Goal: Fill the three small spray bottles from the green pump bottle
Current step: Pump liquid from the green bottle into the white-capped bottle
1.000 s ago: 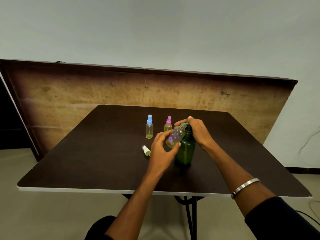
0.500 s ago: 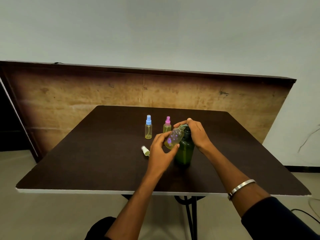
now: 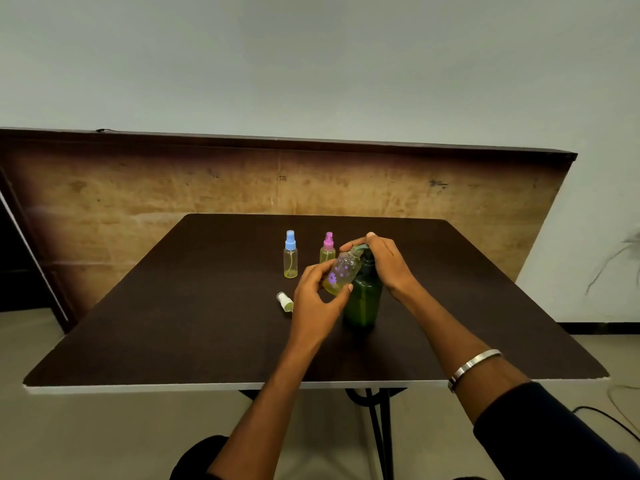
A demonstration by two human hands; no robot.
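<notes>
Fingers point(image 3: 317, 271) of left hand point(image 3: 313, 303) pinch tilted flowered bottle point(image 3: 341, 273) at pump spout point(image 3: 358, 250)

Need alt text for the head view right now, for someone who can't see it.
The left hand tilts an uncapped flower-print spray bottle to the green pump bottle, whose pump the right hand covers. Blue-capped bottle and pink-capped bottle stand behind; a loose white cap lies on the table.

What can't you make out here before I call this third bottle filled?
- Pump nozzle, head view: covered by the right hand.
- Fill level in the flowered bottle: left hand grip and tilt obscure it.
- Green pump bottle level: dark plastic.
- White cap: too small for detail.
</notes>
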